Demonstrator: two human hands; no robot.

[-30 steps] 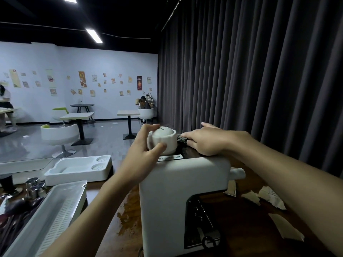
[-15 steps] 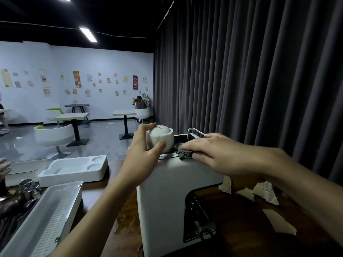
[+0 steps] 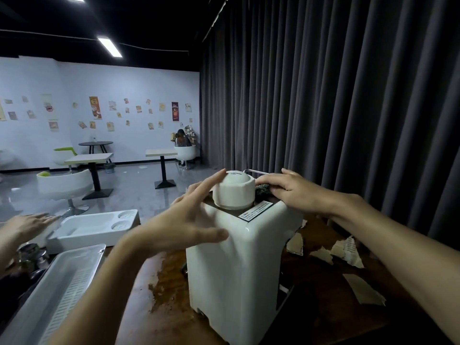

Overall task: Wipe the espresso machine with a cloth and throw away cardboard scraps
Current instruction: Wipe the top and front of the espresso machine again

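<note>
Dark grey curtain (image 3: pixel 348 108) hangs in folds behind and to the right of the espresso machine (image 3: pixel 236 270). Under the machine is a brown wooden desk (image 3: pixel 323 312), its surface worn pale in a patch just left of the machine's base. The machine is a tall white box standing upright, with one corner turned toward the camera. Well to the left of the machine lies a long metal tray (image 3: pixel 62 290) with a slotted floor. Beyond it, also left of the machine, sits a white moulded tray (image 3: pixel 94 227) with two round hollows.

The person's left hand (image 3: pixel 179 225) is spread wide with the fingers straight and gripping nothing. Its thumb lies against the machine's upper left side, and its forefinger reaches up to the left side of the white round cap (image 3: pixel 234 192) on top of the machine. The right hand (image 3: pixel 293 192) lies on the machine's top, just right of the cap. Its fingers are nearly straight, pressing down on a dark cloth (image 3: pixel 262 190) that peeks out from under the fingertips. The cloth touches the cap's right side.

Torn cardboard scraps (image 3: pixel 363 291) lie scattered on the desk to the right of the machine, apart from one another. Another person's hand (image 3: pixel 27 225) shows blurred at the far left, well away from the machine. A small printed label (image 3: pixel 255 211) is stuck on the machine's top, in front of the cap.
</note>
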